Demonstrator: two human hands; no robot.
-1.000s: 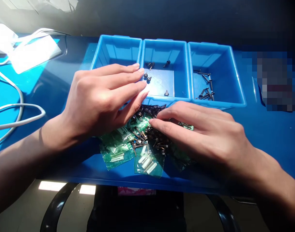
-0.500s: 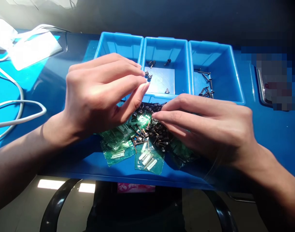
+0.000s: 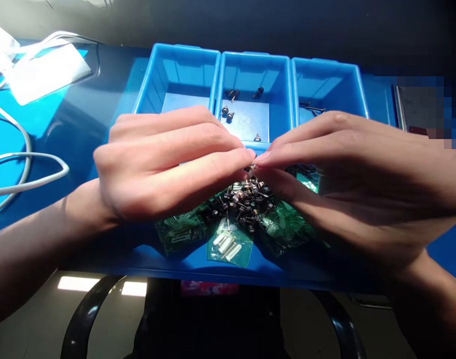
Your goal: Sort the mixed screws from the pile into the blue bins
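Note:
My left hand (image 3: 164,164) and my right hand (image 3: 347,169) meet fingertip to fingertip above a pile of small dark screws (image 3: 246,199). Both pinch together on a tiny piece I cannot make out, right at the fingertips. The screws lie on green plastic bags (image 3: 228,244) holding white wall plugs, at the near edge of the blue table. Behind the hands stand three blue bins: the left bin (image 3: 179,75), the middle bin (image 3: 253,75) with a few short dark screws, and the right bin (image 3: 325,80) with long screws partly hidden by my right hand.
White cables (image 3: 26,169) and a white sheet (image 3: 44,75) lie at the left of the table. A pixelated patch sits at the far right. Below the table edge (image 3: 213,276) a black chair frame (image 3: 85,319) shows.
Both hands lifted off the pile and came together, fingertips now touching in a pinch. My right hand rose and now covers part of the right bin.

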